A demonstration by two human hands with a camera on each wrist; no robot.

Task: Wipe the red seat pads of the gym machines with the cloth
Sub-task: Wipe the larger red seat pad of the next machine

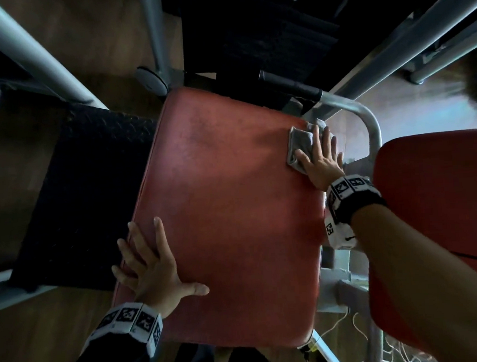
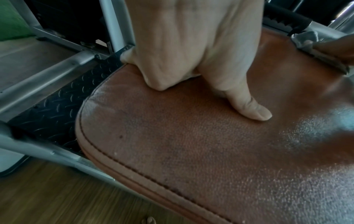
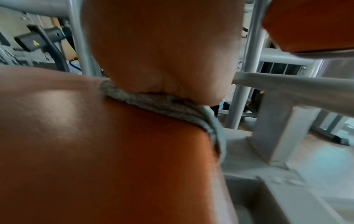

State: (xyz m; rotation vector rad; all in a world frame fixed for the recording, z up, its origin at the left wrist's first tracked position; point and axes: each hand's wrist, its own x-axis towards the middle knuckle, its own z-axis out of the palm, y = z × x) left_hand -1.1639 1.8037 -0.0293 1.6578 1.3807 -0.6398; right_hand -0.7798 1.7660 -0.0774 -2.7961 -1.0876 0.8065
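A large red seat pad (image 1: 222, 214) fills the middle of the head view. A grey cloth (image 1: 298, 145) lies at its far right corner, and my right hand (image 1: 321, 155) presses flat on it with straight fingers. In the right wrist view the palm (image 3: 162, 53) sits on the cloth (image 3: 153, 103) at the pad's (image 3: 95, 144) right edge. My left hand (image 1: 150, 264) rests spread on the pad's near left edge; the left wrist view shows the thumb (image 2: 249, 106) lying on the leather (image 2: 191, 151) and the fingers reaching to the pad's rim.
A second red pad (image 1: 438, 213) stands close on the right. Grey steel frame tubes (image 1: 366, 120) curve round the pad's right side and cross at upper left (image 1: 35, 53). Black tread plate (image 1: 82, 187) lies left of the pad. The floor is wood (image 1: 34, 340).
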